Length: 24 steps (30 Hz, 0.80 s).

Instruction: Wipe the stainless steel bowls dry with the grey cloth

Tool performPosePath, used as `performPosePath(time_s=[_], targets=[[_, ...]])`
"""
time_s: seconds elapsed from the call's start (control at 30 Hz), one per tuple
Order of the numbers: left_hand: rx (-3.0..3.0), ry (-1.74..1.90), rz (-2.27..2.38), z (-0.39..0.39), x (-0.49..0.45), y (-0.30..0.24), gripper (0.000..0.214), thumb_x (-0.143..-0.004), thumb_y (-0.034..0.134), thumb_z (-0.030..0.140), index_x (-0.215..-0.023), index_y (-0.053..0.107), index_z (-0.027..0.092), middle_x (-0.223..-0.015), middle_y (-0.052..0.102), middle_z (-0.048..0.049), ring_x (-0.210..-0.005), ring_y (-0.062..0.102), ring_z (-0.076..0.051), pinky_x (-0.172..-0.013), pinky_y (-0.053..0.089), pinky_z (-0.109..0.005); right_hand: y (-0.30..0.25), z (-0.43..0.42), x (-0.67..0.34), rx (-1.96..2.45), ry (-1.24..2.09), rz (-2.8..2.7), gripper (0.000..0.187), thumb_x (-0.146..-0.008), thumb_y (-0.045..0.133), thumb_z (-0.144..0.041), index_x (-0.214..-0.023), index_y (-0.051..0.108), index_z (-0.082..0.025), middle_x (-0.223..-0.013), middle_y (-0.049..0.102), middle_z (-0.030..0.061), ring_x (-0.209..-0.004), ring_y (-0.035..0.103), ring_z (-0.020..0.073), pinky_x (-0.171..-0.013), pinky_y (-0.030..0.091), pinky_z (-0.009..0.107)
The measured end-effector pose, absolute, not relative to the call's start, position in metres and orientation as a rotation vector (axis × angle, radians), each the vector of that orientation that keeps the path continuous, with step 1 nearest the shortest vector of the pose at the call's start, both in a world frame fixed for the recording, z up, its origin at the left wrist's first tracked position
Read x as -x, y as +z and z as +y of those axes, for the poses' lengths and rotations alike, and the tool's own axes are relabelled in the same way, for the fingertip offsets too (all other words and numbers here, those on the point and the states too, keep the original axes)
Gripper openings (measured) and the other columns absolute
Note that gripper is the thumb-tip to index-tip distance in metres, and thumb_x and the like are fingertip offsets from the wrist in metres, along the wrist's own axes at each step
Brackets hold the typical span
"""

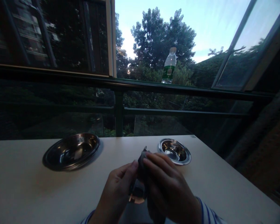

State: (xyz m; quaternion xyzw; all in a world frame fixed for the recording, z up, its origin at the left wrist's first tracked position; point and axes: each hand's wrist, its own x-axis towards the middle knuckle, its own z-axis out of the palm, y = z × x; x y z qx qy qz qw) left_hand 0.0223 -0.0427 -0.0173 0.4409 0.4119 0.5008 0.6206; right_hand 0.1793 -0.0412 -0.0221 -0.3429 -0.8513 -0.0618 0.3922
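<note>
My left hand [118, 188] is closed, its thumb and fingers pinching the near-left side of a small shiny metal piece [138, 191]. Most of that piece is hidden by my fingers, so its kind cannot be made out. My right hand [169, 183] is curled over a dark grey cloth [142, 165], which is pressed against the metal piece. A corner of the cloth sticks up past my fingertips, and more of it hangs below my right palm. Both hands are close together above the near middle of the white table [60, 199].
Wide metal bowls [71, 152], apparently stacked, stand on the left of the table. A smaller metal bowl [175, 151] sits just beyond my right hand. Behind the table runs a dark railing [140, 83] with a green-labelled plastic bottle [169, 67] standing on it.
</note>
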Motion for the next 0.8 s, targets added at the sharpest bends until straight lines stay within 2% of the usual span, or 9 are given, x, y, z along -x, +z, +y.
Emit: performPosePath(time_s=[0.13, 0.3, 0.5, 0.6, 0.7, 0.8], targets=[[-1.057, 1.188, 0.959, -0.040, -0.020, -0.018, 0.033, -0.069, 0.064, 0.045, -0.077, 0.072, 0.014, -0.069, 0.067, -0.0043, -0.068, 0.058, -0.017, -0.066, 0.044, -0.027, -0.023, -0.048, -0.172, 0.751, -0.281, -2.216, 0.041, -0.079, 0.050, -0.014, -0.120, 0.050, -0.011, -0.121, 0.053, 0.0134, -0.111, 0.046, 0.0258, -0.090, 0.046, 0.044], [-0.973, 1.164, 0.893, -0.042, -0.020, -0.015, 0.034, -0.070, 0.064, 0.042, -0.087, 0.072, 0.014, -0.077, 0.069, -0.0065, -0.073, 0.061, -0.019, -0.066, 0.046, -0.027, -0.023, -0.050, -0.170, 0.741, -0.364, -2.215, 0.041, -0.077, 0.051, -0.011, -0.118, 0.052, -0.009, -0.121, 0.054, 0.0144, -0.113, 0.045, 0.0262, -0.090, 0.046, 0.043], [-0.909, 1.204, 0.788, -0.039, -0.021, -0.018, 0.025, -0.071, 0.065, 0.032, -0.085, 0.071, 0.013, -0.076, 0.070, -0.0064, -0.072, 0.062, -0.017, -0.068, 0.046, -0.025, -0.024, -0.048, -0.169, 0.719, -0.427, -2.237, 0.043, -0.078, 0.048, -0.012, -0.121, 0.050, -0.010, -0.122, 0.055, 0.0129, -0.114, 0.045, 0.0256, -0.091, 0.047, 0.042], [-0.855, 1.209, 0.758, -0.038, -0.023, -0.017, 0.026, -0.073, 0.064, 0.034, -0.086, 0.071, 0.013, -0.075, 0.070, -0.0067, -0.066, 0.061, -0.016, -0.064, 0.046, -0.025, -0.027, -0.048, -0.168, 0.701, -0.451, -2.273, 0.043, -0.078, 0.048, -0.015, -0.121, 0.050, -0.010, -0.124, 0.054, 0.0124, -0.114, 0.045, 0.0270, -0.090, 0.047, 0.044], [-0.852, 1.220, 0.780, -0.039, -0.023, -0.016, 0.027, -0.074, 0.062, 0.035, -0.086, 0.071, 0.013, -0.077, 0.070, -0.0069, -0.066, 0.060, -0.015, -0.067, 0.046, -0.026, -0.027, -0.048, -0.167, 0.687, -0.479, -2.294, 0.043, -0.077, 0.049, -0.013, -0.120, 0.052, -0.010, -0.122, 0.055, 0.0121, -0.112, 0.046, 0.0269, -0.089, 0.048, 0.042], [-0.900, 1.198, 0.827, -0.041, -0.023, -0.017, 0.029, -0.070, 0.066, 0.037, -0.086, 0.072, 0.014, -0.075, 0.069, -0.0060, -0.066, 0.060, -0.016, -0.066, 0.046, -0.027, -0.024, -0.047, -0.171, 0.728, -0.424, -2.243, 0.043, -0.078, 0.049, -0.012, -0.121, 0.051, -0.011, -0.120, 0.056, 0.0128, -0.111, 0.048, 0.0262, -0.088, 0.048, 0.043]])
